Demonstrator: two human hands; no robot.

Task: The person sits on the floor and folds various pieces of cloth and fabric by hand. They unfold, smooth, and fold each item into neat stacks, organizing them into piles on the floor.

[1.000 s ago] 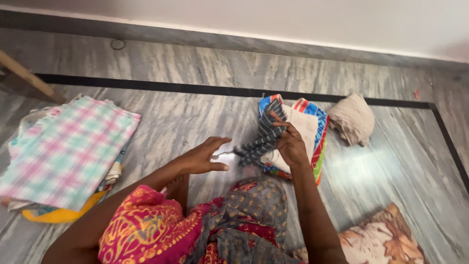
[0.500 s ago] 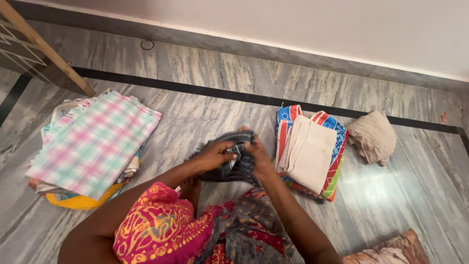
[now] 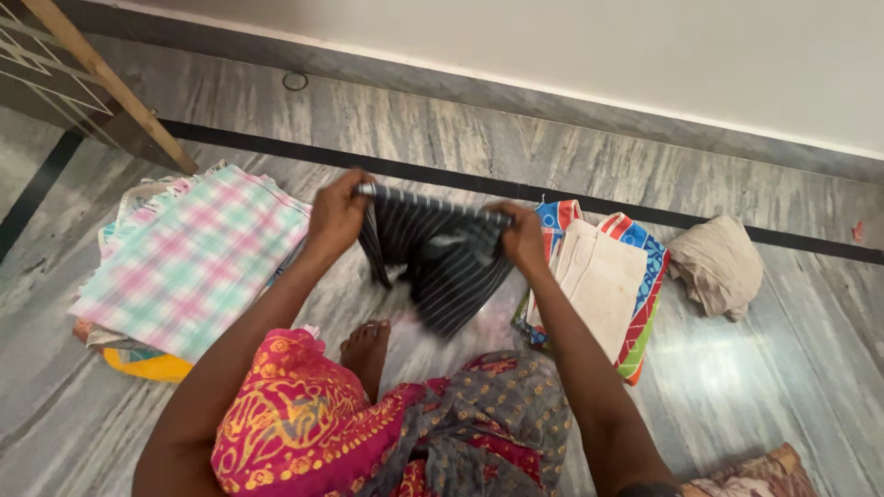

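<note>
The dark grey, white-striped cloth (image 3: 440,253) is best kept taut along its top edge, corners level, so that it hangs flat. It is pinched shut at one corner by the left hand (image 3: 336,213) and at the other by the right hand (image 3: 523,236), both raised with arms outstretched; the cloth hangs between and below them, above the grey marble floor (image 3: 755,368).

One printed bag on the floor

A flat, roughly rectangular printed bag (image 3: 652,267) lies just to the right of the right hand (image 3: 523,237). Its edges show blue, red, white and green. A folded beige cloth (image 3: 599,281) covers its middle, so only the border shows.
</note>
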